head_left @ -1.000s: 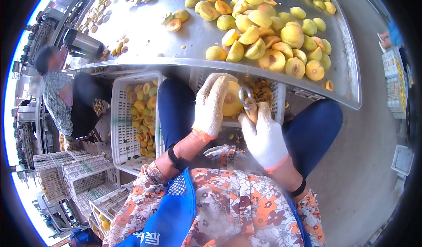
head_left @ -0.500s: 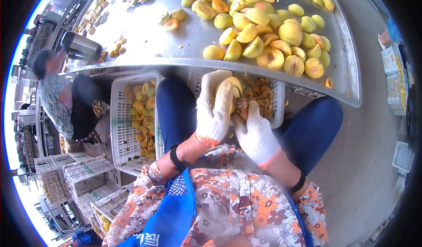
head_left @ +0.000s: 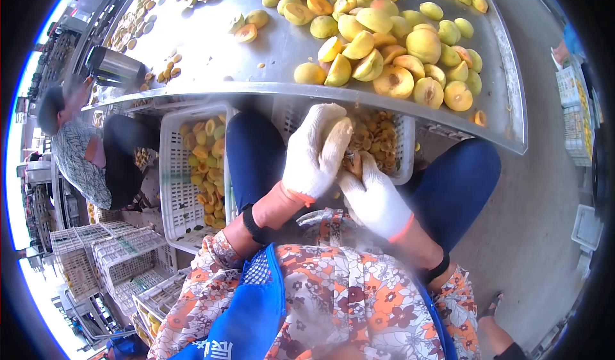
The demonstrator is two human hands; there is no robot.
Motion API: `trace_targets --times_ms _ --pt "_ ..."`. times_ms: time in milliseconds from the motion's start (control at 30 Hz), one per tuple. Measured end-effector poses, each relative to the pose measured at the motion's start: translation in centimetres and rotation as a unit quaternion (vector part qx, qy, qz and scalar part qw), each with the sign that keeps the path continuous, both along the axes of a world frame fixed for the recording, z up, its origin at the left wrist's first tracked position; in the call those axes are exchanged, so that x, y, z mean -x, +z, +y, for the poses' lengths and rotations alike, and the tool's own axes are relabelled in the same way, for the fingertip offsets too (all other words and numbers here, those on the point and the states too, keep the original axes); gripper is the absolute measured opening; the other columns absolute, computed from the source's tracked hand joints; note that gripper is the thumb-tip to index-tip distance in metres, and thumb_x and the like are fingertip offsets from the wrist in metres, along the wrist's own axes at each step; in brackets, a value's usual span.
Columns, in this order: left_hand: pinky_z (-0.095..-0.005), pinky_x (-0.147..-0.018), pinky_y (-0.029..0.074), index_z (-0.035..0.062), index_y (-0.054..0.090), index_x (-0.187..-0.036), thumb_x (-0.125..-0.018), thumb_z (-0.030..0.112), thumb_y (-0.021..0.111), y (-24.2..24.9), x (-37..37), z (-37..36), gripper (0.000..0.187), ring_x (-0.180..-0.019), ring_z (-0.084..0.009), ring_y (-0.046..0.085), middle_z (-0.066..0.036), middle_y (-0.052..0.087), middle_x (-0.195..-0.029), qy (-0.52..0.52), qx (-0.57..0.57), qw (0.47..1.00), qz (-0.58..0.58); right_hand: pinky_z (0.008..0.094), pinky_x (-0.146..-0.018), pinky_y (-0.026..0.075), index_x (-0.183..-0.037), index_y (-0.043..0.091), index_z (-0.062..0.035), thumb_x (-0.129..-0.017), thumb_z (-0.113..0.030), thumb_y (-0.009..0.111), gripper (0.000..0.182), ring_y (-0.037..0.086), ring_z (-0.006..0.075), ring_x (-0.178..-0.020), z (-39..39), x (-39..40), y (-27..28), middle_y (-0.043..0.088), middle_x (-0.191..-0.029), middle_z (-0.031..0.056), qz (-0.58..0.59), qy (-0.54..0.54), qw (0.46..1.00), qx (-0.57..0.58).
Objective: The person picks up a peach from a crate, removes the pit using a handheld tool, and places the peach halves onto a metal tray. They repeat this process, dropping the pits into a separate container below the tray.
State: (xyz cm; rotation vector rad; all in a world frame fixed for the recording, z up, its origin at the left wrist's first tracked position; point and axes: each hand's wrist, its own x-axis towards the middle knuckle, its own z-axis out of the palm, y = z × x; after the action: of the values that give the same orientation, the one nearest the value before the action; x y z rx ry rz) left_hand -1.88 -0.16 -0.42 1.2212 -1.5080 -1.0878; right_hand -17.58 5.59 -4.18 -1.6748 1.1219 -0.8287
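Note:
My left hand [head_left: 317,151], in a white knitted glove, is curled with its fingers pressed together; whatever lies inside it is hidden. Close beside it, my right hand [head_left: 375,196], gloved too, grips a small brownish tool [head_left: 353,162] between thumb and fingers. Both hands are above my lap, just below the edge of the metal table [head_left: 256,89]. Beyond them on the table lies a heap of yellow-green fruit [head_left: 423,44], some whole and some halved. Behind my hands, a white crate [head_left: 405,148] holds fruit pieces [head_left: 378,139].
A white crate [head_left: 176,193] of halved fruit stands left of my legs. Stacked crates [head_left: 128,257] are at the lower left. A person [head_left: 80,151] sits at the left near a metal container [head_left: 118,65]. At the lower right, another person's leg and foot [head_left: 493,315] show.
The yellow fruit seen in my left hand is no longer visible, and that hand has closed further. The seated person has leaned left. A leg has appeared at the lower right.

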Motion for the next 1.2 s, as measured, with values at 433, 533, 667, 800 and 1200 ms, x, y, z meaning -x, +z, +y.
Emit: trace_targets --times_ms 433,533,667,800,1200 --pt "-0.0282 -0.087 0.049 0.0029 0.063 -0.114 -0.106 0.019 0.053 -0.8 0.3 0.1 0.021 -0.095 -0.0117 0.058 -0.006 0.064 -0.105 0.048 -0.027 0.994 0.095 0.048 -0.061 0.052 -0.117 0.049 0.0052 -0.096 -0.011 0.064 0.031 0.067 0.0467 -0.077 -0.5 -0.5 1.4 0.065 -0.087 0.0266 0.012 -0.055 0.997 0.048" --pt "-0.0287 -0.088 0.049 0.0038 0.06 -0.118 -0.106 0.017 0.053 -0.9 1.2 0.4 0.019 -0.097 -0.0124 0.058 -0.007 0.064 -0.107 0.088 -0.017 0.987 0.133 0.0492 -0.058 0.052 -0.116 0.05 0.0053 -0.095 -0.009 0.064 0.029 0.067 0.0475 -0.075 -0.7 -0.5 1.3 0.068 -0.086 0.0274 0.102 -0.082 0.979 0.154" --pt "-0.0308 -0.089 0.05 0.0042 0.057 -0.122 -0.106 0.019 0.053 -0.8 1.0 0.4 0.022 -0.099 -0.0141 0.059 -0.009 0.064 -0.109 0.103 -0.012 0.989 0.108 0.0496 -0.056 0.053 -0.116 0.052 0.0059 -0.094 -0.007 0.065 0.028 0.068 0.0457 -0.071 -0.7 -1.0 1.8 0.068 -0.082 0.0269 0.105 -0.117 0.98 0.121" --pt "-0.0322 -0.089 0.051 0.0033 0.056 -0.124 -0.105 0.019 0.054 -1.2 0.9 0.8 0.025 -0.101 -0.0158 0.06 -0.011 0.064 -0.112 0.096 0.052 0.99 0.092 0.05 -0.055 0.052 -0.117 0.053 0.0057 -0.093 -0.007 0.066 0.03 0.068 0.0451 -0.069 -0.6 -0.7 1.4 0.067 -0.083 0.0279 0.12 -0.099 0.972 0.176" --pt "-0.0374 -0.097 0.05 -0.0013 0.055 -0.129 -0.099 0.005 0.055 -1.2 0.8 0.7 0.031 -0.108 -0.0247 0.062 -0.016 0.064 -0.12 0.043 0.17 0.984 -0.028 0.0602 -0.064 0.05 -0.113 0.05 -0.0017 -0.098 -0.017 0.059 0.023 0.063 0.0525 -0.082 -0.2 -0.6 1.9 0.059 -0.097 0.0288 0.044 -0.1 0.989 0.1"
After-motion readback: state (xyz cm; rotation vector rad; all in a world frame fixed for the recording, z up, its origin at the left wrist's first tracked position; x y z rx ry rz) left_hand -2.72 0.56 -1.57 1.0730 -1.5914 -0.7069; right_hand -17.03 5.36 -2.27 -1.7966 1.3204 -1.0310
